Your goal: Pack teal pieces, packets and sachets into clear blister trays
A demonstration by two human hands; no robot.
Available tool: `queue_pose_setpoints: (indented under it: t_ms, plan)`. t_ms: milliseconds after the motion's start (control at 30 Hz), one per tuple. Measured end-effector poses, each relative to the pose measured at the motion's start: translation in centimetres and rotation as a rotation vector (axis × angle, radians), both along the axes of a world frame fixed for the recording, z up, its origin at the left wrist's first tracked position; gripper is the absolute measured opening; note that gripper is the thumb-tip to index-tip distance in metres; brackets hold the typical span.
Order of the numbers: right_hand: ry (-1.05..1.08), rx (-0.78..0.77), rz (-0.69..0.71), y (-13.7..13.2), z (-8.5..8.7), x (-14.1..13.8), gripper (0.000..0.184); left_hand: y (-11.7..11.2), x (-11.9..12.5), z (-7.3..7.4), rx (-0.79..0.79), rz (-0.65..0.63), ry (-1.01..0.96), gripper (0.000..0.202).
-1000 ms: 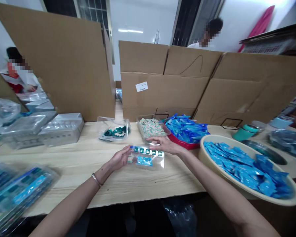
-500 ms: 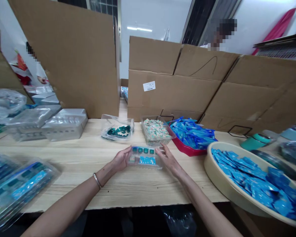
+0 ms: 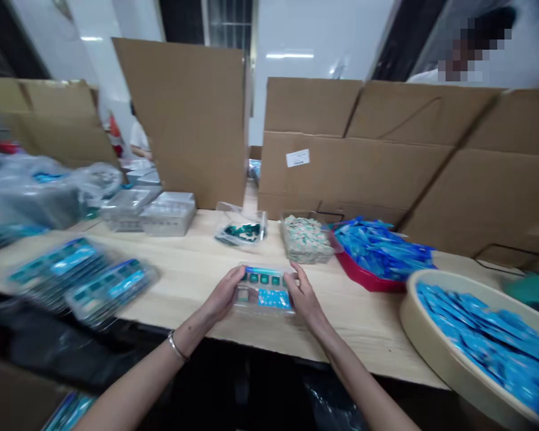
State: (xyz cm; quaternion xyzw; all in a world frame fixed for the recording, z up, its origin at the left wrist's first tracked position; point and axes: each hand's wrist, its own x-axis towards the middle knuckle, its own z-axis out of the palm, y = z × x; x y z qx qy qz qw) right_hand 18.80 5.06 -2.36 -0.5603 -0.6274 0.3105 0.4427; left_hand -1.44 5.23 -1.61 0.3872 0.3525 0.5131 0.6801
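Currently both hands are closed on one clear pack (image 3: 264, 291): the left hand (image 3: 224, 293) pinches its nine o'clock end, the right hand (image 3: 308, 299) its three o'clock end. The pack lies directly between the palms, long axis nine to three, neither hand nearer. A row of green squares sits along its twelve o'clock side, a light blue panel toward four. Cannot tell whether its base touches the table (image 3: 188, 263).

Key relation: the nearer stack of packs (image 3: 110, 290) is at nine o'clock, well apart, left hand closer; its long axis slants from eight to two. A farther stack (image 3: 60, 269) sits just beyond it.

Outward from the grip: clear bag (image 3: 229, 239) with green pieces (image 3: 245, 230), eleven o'clock; clear tub (image 3: 308, 258) with pale pieces (image 3: 308, 233), one o'clock; red tray (image 3: 363, 278) of blue packets (image 3: 377, 245), two o'clock; cream basin (image 3: 431, 341), just past three. Clear boxes (image 3: 168, 215), ten o'clock.

Versus half a second ago: the view has swung toward nine; both stacks show more fully, and the basin is nearer the picture's edge. The two-handed hold is unchanged. A second ago, the right hand was over the pack's one o'clock edge.
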Motion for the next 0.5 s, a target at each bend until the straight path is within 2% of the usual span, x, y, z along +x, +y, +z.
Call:
queue_pose_setpoints:
  t_ms: [67, 167, 300, 400, 500]
  plan:
    - [0.037, -0.052, 0.051, -1.2, -0.1, -2.1, 0.059, -2.6, -2.2, -0.1, 0.015, 0.139, 0.065, 0.03]
    - [0.109, -0.092, 0.215, -1.9, 0.6, -6.5, 0.058, -6.6, -6.3, 0.2, 0.008, 0.388, 0.117, 0.034]
    - [0.19, -0.095, 0.452, -0.6, 2.9, -14.9, 0.054, -10.5, -11.8, 2.5, 0.034, 0.679, 0.123, 0.031]
    - [0.168, -0.088, 0.583, 1.4, 4.8, -22.1, 0.048, -11.1, -15.9, 4.4, 0.088, 0.896, 0.098, 0.031]
    - [0.094, -0.046, 0.61, 3.7, 5.7, -28.3, 0.038, -10.0, -19.7, 4.9, 0.108, 1.054, 0.056, 0.029]
